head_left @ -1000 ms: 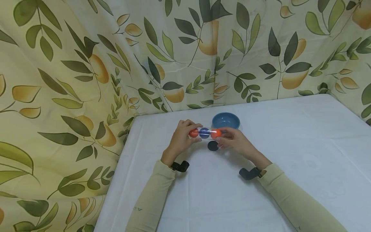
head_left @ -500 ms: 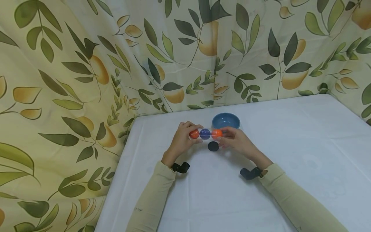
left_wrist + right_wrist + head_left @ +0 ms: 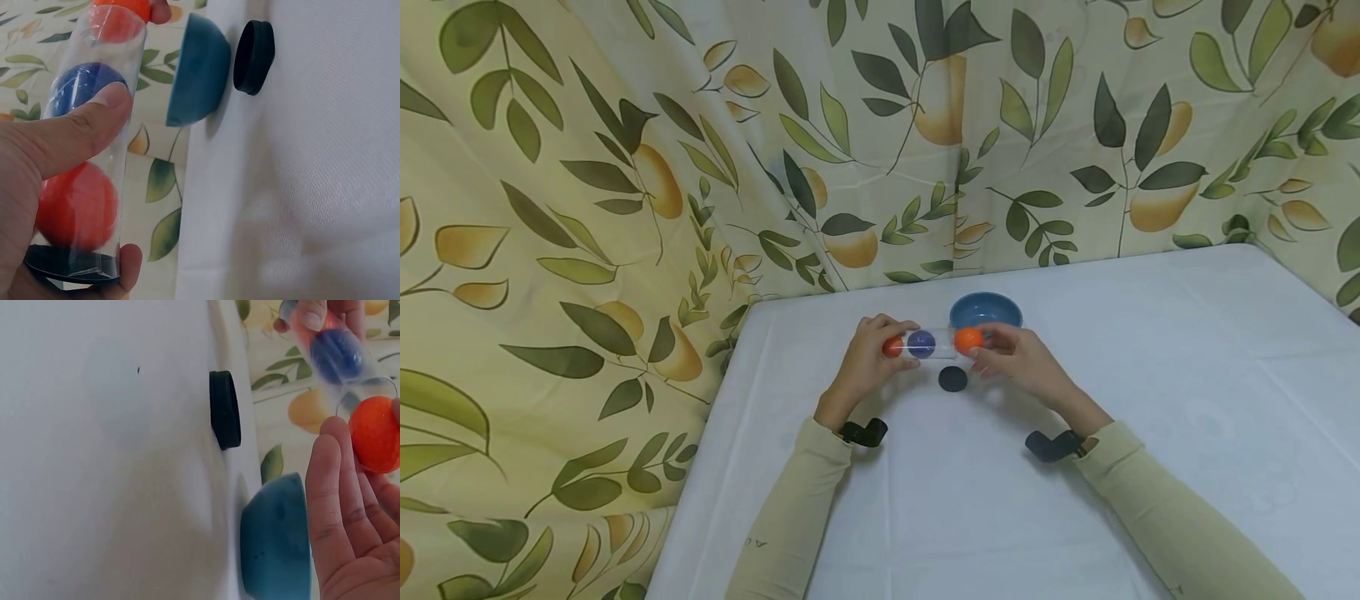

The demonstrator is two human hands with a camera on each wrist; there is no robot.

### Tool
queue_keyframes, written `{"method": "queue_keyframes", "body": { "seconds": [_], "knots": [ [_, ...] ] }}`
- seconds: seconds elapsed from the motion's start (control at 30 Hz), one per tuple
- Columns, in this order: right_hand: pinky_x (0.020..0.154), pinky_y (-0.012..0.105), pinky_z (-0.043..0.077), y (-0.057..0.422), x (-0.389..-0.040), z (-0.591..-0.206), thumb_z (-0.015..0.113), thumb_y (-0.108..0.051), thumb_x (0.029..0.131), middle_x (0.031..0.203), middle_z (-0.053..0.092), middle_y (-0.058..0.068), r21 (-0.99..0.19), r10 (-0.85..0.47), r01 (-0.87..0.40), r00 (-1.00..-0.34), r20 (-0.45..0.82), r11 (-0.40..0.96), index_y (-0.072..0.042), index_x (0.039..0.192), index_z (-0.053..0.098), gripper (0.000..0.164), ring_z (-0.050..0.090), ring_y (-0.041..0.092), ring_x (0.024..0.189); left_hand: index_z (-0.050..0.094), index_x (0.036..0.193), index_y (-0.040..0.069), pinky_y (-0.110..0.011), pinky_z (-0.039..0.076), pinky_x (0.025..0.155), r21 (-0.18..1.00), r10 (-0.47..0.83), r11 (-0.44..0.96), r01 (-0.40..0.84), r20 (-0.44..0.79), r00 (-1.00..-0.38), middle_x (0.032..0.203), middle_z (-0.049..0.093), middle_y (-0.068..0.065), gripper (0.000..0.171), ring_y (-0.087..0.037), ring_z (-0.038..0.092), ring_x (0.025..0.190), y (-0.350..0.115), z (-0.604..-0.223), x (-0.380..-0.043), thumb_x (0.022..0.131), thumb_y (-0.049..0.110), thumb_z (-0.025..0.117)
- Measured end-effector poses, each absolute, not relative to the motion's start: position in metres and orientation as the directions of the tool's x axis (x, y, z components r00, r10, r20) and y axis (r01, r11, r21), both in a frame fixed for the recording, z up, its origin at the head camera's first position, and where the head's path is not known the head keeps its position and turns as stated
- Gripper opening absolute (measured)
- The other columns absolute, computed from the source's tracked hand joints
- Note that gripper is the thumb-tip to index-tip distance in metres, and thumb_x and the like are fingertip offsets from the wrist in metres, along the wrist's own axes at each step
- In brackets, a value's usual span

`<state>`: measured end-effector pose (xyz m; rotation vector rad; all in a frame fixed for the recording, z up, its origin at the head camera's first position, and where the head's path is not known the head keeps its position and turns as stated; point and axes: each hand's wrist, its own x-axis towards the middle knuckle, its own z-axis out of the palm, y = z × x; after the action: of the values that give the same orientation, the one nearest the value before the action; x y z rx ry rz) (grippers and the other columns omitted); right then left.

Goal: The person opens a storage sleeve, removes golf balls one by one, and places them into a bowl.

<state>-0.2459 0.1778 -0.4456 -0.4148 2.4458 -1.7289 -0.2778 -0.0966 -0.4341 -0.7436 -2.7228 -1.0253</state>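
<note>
My left hand (image 3: 865, 360) grips a clear tube (image 3: 944, 343) that lies nearly level above the table, its thumb across the wall in the left wrist view. Inside are a blue ball (image 3: 922, 344) and a red-orange ball (image 3: 78, 206), the latter by the dark closed end. At the tube's open right end, my right hand (image 3: 1022, 362) pinches a bright orange ball (image 3: 375, 434) between thumb and fingers, just outside the mouth. Below that end, a black round cap (image 3: 953, 379) lies on the table.
A blue bowl (image 3: 275, 537) stands on the white-covered table (image 3: 1150, 375), behind the hands. Leaf-and-fruit patterned curtain (image 3: 880, 167) hangs along the back and left sides of the table.
The right hand has drawn the orange ball rightward out of the tube's mouth. The left hand has shifted the tube slightly left, away from that ball.
</note>
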Motion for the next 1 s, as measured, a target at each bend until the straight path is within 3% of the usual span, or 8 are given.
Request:
{"method": "queue_keyframes", "body": {
  "seconds": [0.17, 0.57, 1.0],
  "knots": [
    [0.078, 0.04, 0.062, 0.183, -0.246, -0.443, 0.069, -0.018, 0.099, 0.115, 0.068, 0.029, -0.937, -0.267, -0.166, -0.96, 0.083, 0.309, 0.001, 0.141, 0.052, 0.049, 0.073, 0.034, 0.091, 0.071, 0.129, 0.02, -0.036, 0.047, 0.092, 0.595, 0.39, 0.644, 0.48, 0.285, -0.876, 0.122, 0.066, -0.008, 0.052, -0.025, 0.05, 0.111, -0.1, -0.435, -0.28, 0.08, 0.021, 0.089],
    [0.077, 0.036, 0.062, 0.201, -0.25, -0.437, 0.075, -0.024, 0.095, 0.123, 0.066, 0.024, -0.939, -0.176, -0.152, -0.979, 0.101, 0.309, -0.003, 0.141, 0.055, 0.054, 0.075, 0.014, 0.087, 0.071, 0.13, 0.022, -0.038, 0.047, 0.094, 0.618, 0.366, 0.645, 0.449, 0.265, -0.892, 0.123, 0.065, -0.008, 0.051, -0.025, 0.05, 0.114, -0.106, -0.431, -0.281, 0.081, 0.021, 0.088],
    [0.079, 0.031, 0.06, 0.219, -0.254, -0.437, 0.076, -0.038, 0.093, 0.124, 0.069, 0.02, -0.899, -0.086, -0.123, -0.992, 0.095, 0.421, -0.008, 0.146, 0.054, 0.065, 0.075, 0.026, 0.092, 0.071, 0.129, 0.022, -0.037, 0.047, 0.094, 0.619, 0.361, 0.653, 0.436, 0.253, -0.898, 0.122, 0.065, -0.008, 0.051, -0.025, 0.05, 0.112, -0.107, -0.43, -0.28, 0.082, 0.023, 0.088]
  ]
}}
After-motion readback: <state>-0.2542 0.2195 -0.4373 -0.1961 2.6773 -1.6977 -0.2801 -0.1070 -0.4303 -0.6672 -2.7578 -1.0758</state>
